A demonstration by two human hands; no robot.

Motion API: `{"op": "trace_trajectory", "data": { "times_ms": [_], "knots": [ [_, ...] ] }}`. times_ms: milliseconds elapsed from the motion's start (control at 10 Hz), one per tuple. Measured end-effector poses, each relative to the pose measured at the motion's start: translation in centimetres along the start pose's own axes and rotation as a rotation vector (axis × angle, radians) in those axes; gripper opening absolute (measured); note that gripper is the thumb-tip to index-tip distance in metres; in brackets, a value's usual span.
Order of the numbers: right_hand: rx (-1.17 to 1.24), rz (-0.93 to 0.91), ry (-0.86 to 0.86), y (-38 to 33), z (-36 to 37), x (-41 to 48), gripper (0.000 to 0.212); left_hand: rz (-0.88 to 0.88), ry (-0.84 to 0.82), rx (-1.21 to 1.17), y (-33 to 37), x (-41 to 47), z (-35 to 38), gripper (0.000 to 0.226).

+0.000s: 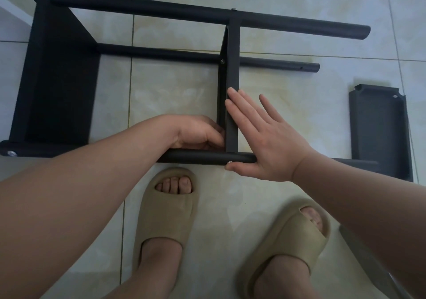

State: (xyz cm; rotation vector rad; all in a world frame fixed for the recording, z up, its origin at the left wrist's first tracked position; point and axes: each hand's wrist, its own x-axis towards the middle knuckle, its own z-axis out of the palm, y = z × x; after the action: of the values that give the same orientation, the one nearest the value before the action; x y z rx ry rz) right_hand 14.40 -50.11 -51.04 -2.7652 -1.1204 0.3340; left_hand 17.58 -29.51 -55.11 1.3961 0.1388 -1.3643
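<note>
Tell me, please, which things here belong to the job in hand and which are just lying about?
In hand: rack frame, middle shelf, front tube, left hand gripping the shelf, right hand flat against it.
Lying about: spare panel right of the rack, worn slippers.

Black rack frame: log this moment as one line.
left hand grips cross panel at near tube | right hand flat against cross panel and near tube | spare panel lies apart

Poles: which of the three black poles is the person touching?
The pole nearest the sandals: the right hand touches it. The middle pole and far pole lie untouched.
</note>
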Motion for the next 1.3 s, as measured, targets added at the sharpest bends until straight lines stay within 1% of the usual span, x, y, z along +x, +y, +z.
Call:
{"op": "trace_trajectory", "data": {
  "times_ms": [100, 300, 400, 500, 700, 900, 1000, 1100, 1200, 1300],
  "knots": [
    [0.001, -0.001, 0.005, 0.03, 0.01, -0.03, 0.106, 0.010, -0.004, 0.003, 0.01, 0.16, -0.02, 0.030],
    [-0.003, -0.003, 0.007, 0.03, 0.09, 0.00, 0.107, 0.019, -0.095, -0.059, -0.01, 0.14, -0.13, 0.014],
    [-0.003, -0.002, 0.006, 0.05, 0.10, -0.03, 0.107, -0.011, -0.131, -0.069, -0.02, 0.13, -0.17, 0.019],
    [-0.004, -0.001, 0.009, 0.06, 0.12, -0.03, 0.107, -0.042, -0.108, 0.010, 0.02, 0.15, -0.14, 0.028],
    [-0.005, 0.003, 0.003, 0.08, 0.08, -0.04, 0.107, -0.021, -0.025, 0.045, 0.03, 0.20, -0.13, 0.032],
    [-0.004, 0.000, 0.014, 0.08, 0.18, -0.02, 0.107, -0.013, -0.049, 0.009, 0.22, 0.03, -0.01, 0.025],
    [-0.005, 0.001, 0.016, 0.10, 0.20, -0.04, 0.107, -0.033, -0.097, -0.045, 0.32, -0.01, 0.03, 0.014],
    [-0.007, 0.001, 0.017, 0.11, 0.18, -0.05, 0.108, -0.046, -0.090, -0.006, 0.17, 0.06, 0.04, 0.020],
    [-0.003, 0.002, 0.024, 0.08, 0.17, -0.03, 0.107, -0.033, -0.062, 0.029, -0.02, 0.21, 0.01, 0.021],
    [-0.010, 0.003, 0.018, 0.03, 0.21, -0.01, 0.107, -0.008, -0.052, 0.007, -0.08, 0.30, -0.07, 0.015]
  ]
}}
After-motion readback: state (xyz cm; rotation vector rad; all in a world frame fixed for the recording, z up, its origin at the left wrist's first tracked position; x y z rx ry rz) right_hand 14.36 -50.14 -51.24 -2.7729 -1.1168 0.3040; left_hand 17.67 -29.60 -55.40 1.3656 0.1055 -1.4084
